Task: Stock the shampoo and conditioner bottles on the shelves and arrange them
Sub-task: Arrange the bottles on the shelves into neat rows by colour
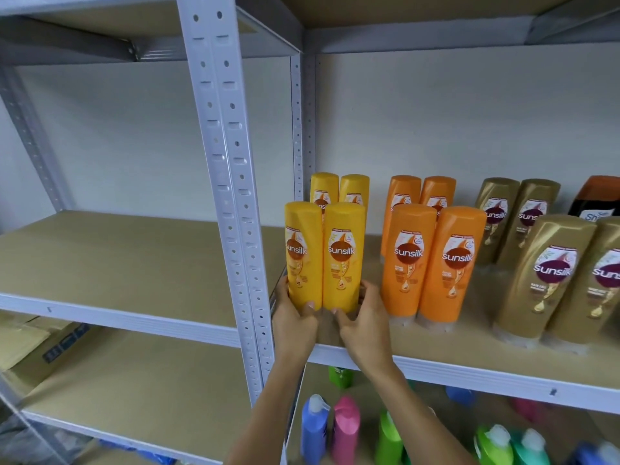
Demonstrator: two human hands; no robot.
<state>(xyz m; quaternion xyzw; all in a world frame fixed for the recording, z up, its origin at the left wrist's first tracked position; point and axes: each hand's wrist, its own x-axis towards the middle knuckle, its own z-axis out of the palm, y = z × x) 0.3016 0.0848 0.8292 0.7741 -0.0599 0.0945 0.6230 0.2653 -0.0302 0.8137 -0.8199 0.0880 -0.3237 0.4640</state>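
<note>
Two front yellow bottles point(323, 256) stand upright, side by side at the left end of the shelf point(469, 369). The left hand point(295, 317) curls round one base, the right hand point(364, 317) round the other. It's the arranging step, I'd say. Next: square them with the orange bottles point(432, 260) beside.

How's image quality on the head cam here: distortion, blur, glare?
Head view: wide-angle bending bows the shelf upright and tilts the gold bottles at the right edge; front yellow bottles and both hands are sharp, labels legible; lower-shelf bottles look soft; lighting is even and diffuse, with faint sheen and no harsh glare.
</note>
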